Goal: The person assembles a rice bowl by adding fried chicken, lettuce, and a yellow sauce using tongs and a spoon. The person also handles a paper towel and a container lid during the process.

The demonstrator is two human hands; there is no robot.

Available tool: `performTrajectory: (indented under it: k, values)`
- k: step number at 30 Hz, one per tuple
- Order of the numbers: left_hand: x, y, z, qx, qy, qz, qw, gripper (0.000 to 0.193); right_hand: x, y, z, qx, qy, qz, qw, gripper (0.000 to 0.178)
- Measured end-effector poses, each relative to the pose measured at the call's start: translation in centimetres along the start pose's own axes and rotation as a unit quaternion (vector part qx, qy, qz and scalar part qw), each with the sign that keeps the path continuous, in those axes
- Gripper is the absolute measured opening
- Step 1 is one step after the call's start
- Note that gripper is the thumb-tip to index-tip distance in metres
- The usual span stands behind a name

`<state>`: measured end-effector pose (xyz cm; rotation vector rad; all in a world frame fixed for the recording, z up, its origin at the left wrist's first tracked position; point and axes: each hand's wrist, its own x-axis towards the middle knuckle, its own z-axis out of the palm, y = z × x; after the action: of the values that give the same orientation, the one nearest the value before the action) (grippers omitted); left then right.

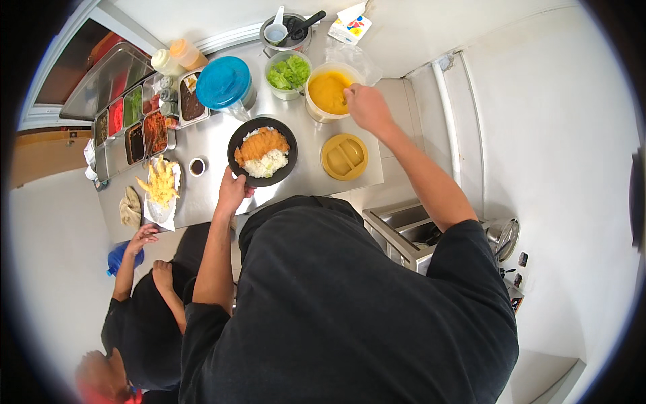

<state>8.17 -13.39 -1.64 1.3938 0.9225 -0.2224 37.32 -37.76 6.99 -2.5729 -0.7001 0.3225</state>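
Observation:
My left hand (233, 193) grips the near left rim of a black bowl (291, 156) resting on the steel counter. In the bowl, a golden breaded cutlet (261, 145) lies across white rice (268, 165) with bits of pale green. To the right, my right hand (370, 108) is closed at the right rim of a white tub (311, 108) of thick yellow-orange sauce (328, 93). Whatever its fingers hold is hidden. Just below the tub sits a round yellow lid or divided dish (344, 157).
Behind the bowl stand a blue-lidded pitcher (224, 82), a lettuce tub (289, 73) and a metal pot (296, 42). Left are topping pans (156, 132), a dark sauce cup (197, 167) and fried food (160, 182). A co-worker's hand (142, 238) is near the counter's front edge.

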Motion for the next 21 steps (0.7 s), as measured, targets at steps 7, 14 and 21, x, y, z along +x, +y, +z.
performTrajectory:
  k: [7,14,21]
  values:
    - [1.1,0.0,1.1,0.01,-0.019,0.007,1.0,0.037,2.4,-0.3,-4.7,0.043,0.046,-0.121,0.991,0.032]
    - [1.5,0.4,2.5,-0.003,-0.039,0.018,0.999,0.033,-3.3,-2.8,1.2,-0.03,0.03,-0.032,0.999,0.029]
    - [1.4,1.0,3.3,-0.01,-0.04,0.013,0.999,0.035,-1.0,-2.9,-3.1,-0.037,0.047,-0.112,0.992,0.029]
